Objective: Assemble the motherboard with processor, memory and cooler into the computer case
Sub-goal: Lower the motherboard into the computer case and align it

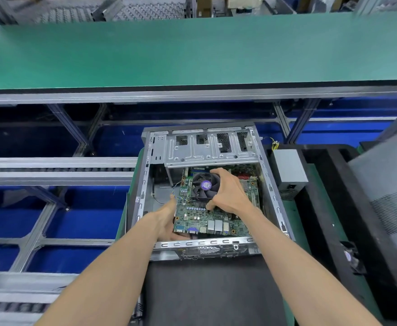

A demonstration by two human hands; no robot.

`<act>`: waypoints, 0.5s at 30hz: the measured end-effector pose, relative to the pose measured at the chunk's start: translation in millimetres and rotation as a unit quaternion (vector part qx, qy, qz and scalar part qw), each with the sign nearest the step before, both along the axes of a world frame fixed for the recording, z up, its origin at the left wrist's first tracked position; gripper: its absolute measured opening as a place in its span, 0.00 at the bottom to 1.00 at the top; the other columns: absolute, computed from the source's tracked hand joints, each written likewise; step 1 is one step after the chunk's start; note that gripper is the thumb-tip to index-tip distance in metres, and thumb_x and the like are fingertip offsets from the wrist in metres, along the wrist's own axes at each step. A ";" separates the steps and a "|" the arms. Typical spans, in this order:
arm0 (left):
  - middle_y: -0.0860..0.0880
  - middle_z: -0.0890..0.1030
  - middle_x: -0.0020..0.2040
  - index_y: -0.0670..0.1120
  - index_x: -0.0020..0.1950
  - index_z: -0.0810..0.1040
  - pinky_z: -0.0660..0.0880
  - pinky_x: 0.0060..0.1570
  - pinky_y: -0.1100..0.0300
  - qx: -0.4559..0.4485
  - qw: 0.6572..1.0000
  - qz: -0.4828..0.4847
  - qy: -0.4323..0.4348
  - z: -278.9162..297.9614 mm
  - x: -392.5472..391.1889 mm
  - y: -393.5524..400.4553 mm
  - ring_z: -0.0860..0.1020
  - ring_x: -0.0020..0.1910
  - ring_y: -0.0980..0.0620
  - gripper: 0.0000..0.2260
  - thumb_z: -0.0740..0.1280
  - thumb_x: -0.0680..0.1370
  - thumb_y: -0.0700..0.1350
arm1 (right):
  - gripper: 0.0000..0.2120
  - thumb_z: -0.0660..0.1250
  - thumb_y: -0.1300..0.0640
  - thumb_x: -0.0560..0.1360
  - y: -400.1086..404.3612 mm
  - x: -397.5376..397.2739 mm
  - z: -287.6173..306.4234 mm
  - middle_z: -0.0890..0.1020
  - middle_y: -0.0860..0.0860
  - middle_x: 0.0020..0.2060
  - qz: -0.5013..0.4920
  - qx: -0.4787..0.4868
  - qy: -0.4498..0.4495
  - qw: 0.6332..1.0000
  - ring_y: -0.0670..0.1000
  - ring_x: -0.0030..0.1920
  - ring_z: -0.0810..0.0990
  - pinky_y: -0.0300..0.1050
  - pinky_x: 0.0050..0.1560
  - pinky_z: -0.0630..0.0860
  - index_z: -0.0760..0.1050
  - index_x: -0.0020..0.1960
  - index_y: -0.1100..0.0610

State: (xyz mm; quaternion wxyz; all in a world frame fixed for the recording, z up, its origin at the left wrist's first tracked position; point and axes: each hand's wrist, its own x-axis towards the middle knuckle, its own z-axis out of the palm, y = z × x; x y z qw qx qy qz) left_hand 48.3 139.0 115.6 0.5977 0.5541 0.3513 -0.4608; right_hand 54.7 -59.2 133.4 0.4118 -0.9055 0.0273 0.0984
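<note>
Now the board [200,215] sits inside the open case [271,196], tilted, its port edge toward the near wall. The right hand [228,191] grips the cooler [204,185], fingers curled round the fan's far side and thumb at its near edge. The left hand [167,217] holds the board's left edge, thumb on top and fingers underneath.

To seat it well, I judge the ports should go squarely into the rear cut-out first, then the far edge lowered flat under the drive cage [207,149]. Lifting by the cooler strains its mounts, so most of the weight is better carried by the left hand. The loose wires [176,184] at the left could get trapped beneath. A power supply [288,165] lies just beside the case, outside.
</note>
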 end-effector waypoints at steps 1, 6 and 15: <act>0.44 0.56 0.81 0.56 0.81 0.55 0.75 0.63 0.37 -0.005 1.000 -0.003 0.004 1.4 -0.7 -0.9 0.79 0.60 0.32 0.34 0.45 0.80 0.71 | 0.51 0.86 0.61 0.56 0.1 -0.3 0.5 0.78 0.51 0.58 -0.002 0.001 0.000 1.000 0.48 0.51 0.73 0.40 0.47 0.69 0.66 0.74 0.57; 0.44 0.56 0.81 0.56 0.81 0.54 0.80 0.54 0.40 0.020 0.999 0.027 -0.005 6.7 -2.2 -4.3 0.81 0.57 0.33 0.36 0.44 0.77 0.73 | 0.49 0.85 0.62 0.56 0.5 0.4 4.1 0.74 0.46 0.52 -0.010 0.020 0.004 1.000 0.49 0.51 0.75 0.42 0.48 0.71 0.68 0.72 0.56; 0.41 0.78 0.41 0.42 0.56 0.69 0.69 0.29 0.61 0.201 0.976 0.073 -0.053 6.2 -1.1 1.2 0.75 0.28 0.48 0.30 0.45 0.81 0.68 | 0.43 0.84 0.66 0.59 2.1 1.6 4.6 0.74 0.40 0.44 -0.049 0.055 0.020 0.997 0.39 0.41 0.77 0.28 0.33 0.69 0.69 0.70 0.56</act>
